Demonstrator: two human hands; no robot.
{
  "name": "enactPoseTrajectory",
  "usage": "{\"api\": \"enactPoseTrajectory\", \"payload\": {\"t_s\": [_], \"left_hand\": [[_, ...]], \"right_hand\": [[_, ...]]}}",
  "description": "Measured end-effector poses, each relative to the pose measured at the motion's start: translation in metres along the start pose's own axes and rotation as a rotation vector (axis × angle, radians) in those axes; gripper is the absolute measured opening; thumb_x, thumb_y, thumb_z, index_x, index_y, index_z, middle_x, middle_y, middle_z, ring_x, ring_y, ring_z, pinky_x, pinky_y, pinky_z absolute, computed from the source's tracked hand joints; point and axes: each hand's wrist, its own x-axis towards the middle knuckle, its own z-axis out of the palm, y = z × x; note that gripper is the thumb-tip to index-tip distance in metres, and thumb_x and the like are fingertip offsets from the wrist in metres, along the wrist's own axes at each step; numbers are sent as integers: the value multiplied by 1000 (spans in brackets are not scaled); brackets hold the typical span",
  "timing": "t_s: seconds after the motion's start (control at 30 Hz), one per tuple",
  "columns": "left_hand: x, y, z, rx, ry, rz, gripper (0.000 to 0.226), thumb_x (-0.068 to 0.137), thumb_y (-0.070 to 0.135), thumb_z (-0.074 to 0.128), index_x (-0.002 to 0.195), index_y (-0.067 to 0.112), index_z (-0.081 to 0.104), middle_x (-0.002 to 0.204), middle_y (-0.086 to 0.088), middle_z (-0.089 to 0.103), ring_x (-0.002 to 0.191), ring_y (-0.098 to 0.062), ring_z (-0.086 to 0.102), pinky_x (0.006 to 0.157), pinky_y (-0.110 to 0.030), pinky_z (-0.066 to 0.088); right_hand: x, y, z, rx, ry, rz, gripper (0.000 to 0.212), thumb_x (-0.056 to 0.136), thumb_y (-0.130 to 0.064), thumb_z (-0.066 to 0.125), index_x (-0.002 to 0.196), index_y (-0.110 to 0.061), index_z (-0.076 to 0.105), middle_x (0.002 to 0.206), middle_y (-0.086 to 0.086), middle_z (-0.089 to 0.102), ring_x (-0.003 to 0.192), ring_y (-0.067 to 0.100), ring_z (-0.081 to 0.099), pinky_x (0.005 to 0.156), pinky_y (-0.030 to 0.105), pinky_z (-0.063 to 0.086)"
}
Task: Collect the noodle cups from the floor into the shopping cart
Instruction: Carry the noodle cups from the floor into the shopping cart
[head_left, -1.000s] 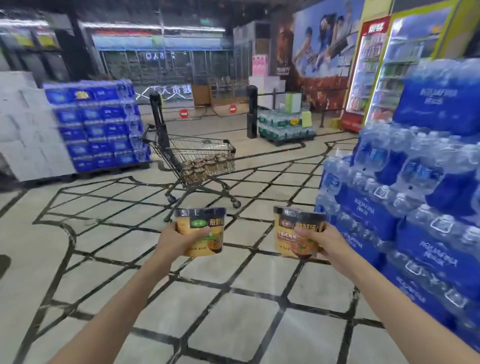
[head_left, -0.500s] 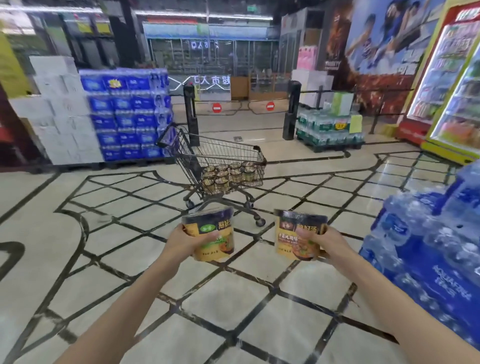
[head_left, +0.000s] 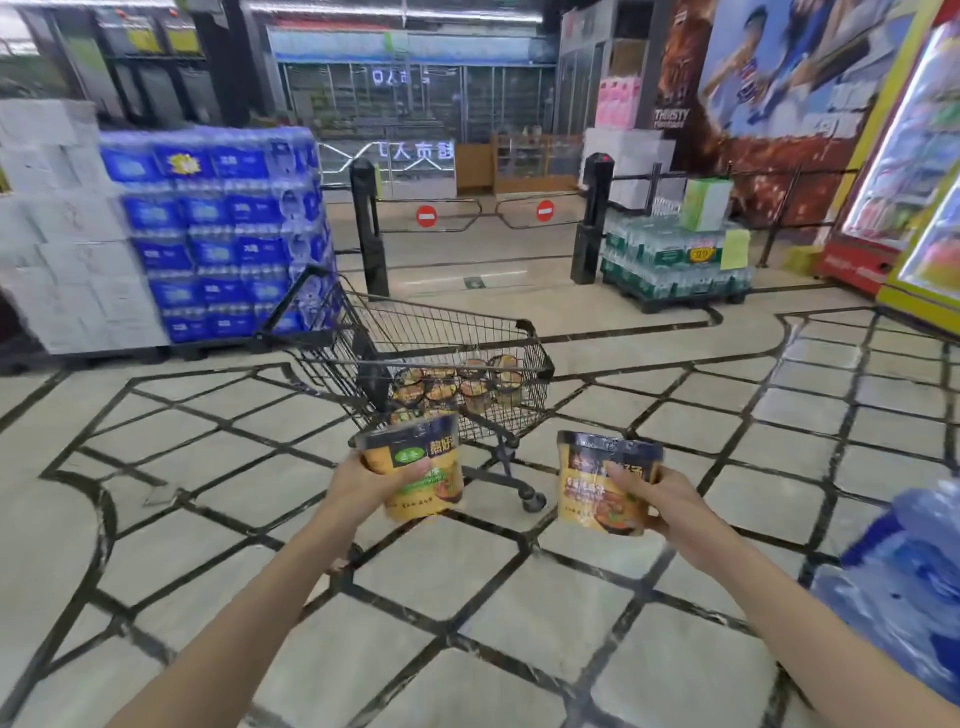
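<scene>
Noodle cups, two of them, were held out at mid-frame over bare tiled floor (head_left: 467, 597), with open floor on every side. The left hand (head_left: 363, 486) gripped a yellow cup with a green label (head_left: 415, 470), tilted; the right hand (head_left: 662, 499) gripped a yellow cup with a dark lid (head_left: 597, 486), thumb across its front. Just beyond stood one wire shopping cart (head_left: 524, 374), more cups (head_left: 457, 387) in its basket, too many overlapping to count. Blue water packs (head_left: 218, 234) were stacked at upper left, a gate (head_left: 483, 213) behind
</scene>
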Motion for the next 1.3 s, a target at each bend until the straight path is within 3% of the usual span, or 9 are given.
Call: {"api": "enactPoseTrajectory", "payload": {"t_s": [0.1,0.27,0.47,0.7,0.8,0.97,1.03,1.17,1.3], "left_hand": [[71,19,14,-9,-33,19,65,52,33,88,108,15,61,103,-2,70,95,-21,67,79,-34,53],[183,33,43,20,-78,35,67,56,26,89,112,14,56,99,1,69,88,-12,65,66,-22,51],[332,35,70,61,-43,17,106,28,54,91,120,17,55,109,-1,69,99,-17,65,78,-30,52],[487,51,99,103,2,-35,111,30,53,92,124,13,50,114,-1,64,100,-15,62,73,-23,50],[541,47,107,88,21,-82,112,31,48,91,127,12,46,116,-4,63,103,-18,61,84,-34,53],[640,23,122,156,-51,-140,114,26,57,90,126,18,50,109,4,65,97,-11,63,76,-24,53],[677,10,131,218,-89,-163,118,24,63,89,126,21,48,113,6,63,104,-14,60,90,-34,52],[734,-20,156,246,-180,-245,88,53,28,92,122,25,38,104,9,54,103,-14,49,93,-26,40],[773,-66,172,265,-333,-347,95,43,31,96,120,21,41,108,11,56,113,-13,52,95,-21,41]], "right_hand": [[63,-19,-10,-3,3,5,93,38,-55,90,116,-14,61,104,6,73,98,25,69,88,42,54],[178,-43,-18,-38,-16,-42,37,75,-18,79,108,-19,63,89,-3,75,78,12,70,65,25,53],[358,-44,-29,-112,-28,-26,96,33,-45,95,119,-22,60,111,-3,71,108,19,64,95,41,50],[548,-72,-30,-192,-114,76,109,24,-55,94,123,-26,58,114,-6,69,111,19,61,101,45,46],[612,-71,-23,-210,-147,124,106,28,-56,94,124,-28,58,114,-6,69,111,18,61,100,45,47],[698,-60,-2,-198,-171,117,94,41,-40,95,125,-24,56,113,-7,69,105,10,63,83,26,52],[724,-49,4,-202,-174,146,89,45,-37,94,123,-26,56,114,-8,69,104,7,63,79,21,51],[775,-14,7,-234,-154,249,100,35,-43,96,125,-25,55,114,-6,69,106,13,64,94,38,52],[811,21,15,-256,-134,376,63,53,-11,93,106,-22,62,98,-7,72,91,6,67,80,22,55]]}}
